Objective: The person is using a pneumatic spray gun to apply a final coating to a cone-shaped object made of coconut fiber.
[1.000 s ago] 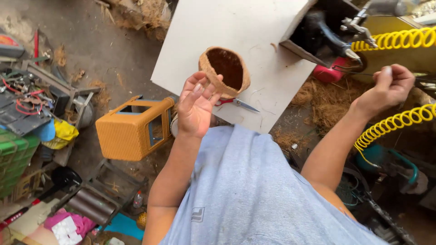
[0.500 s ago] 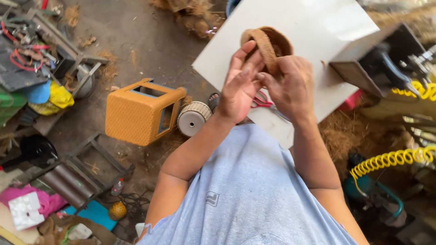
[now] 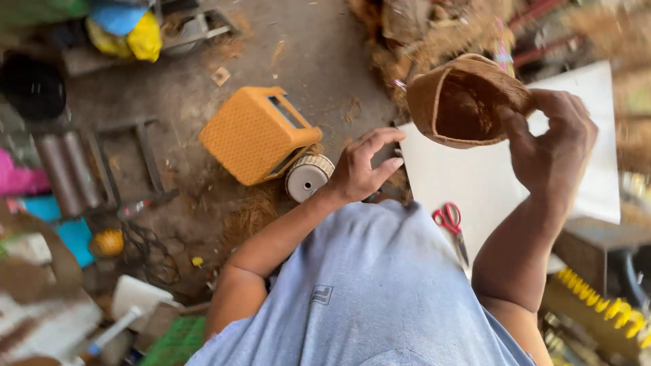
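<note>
Right hand (image 3: 553, 146) pinches the fibre bowl (image 3: 464, 102) at its 3 o'clock rim; left hand (image 3: 359, 166) open, empty. I judge it light, stiff, rough-gripping; hold the rim.

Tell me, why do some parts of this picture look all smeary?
In the head view, the edges blur: the yellow coiled hose and the fibre pile look streaked, as from camera motion. The coir bowl in the right hand, the left hand and the orange stool stay fairly sharp under soft, even light.
</note>
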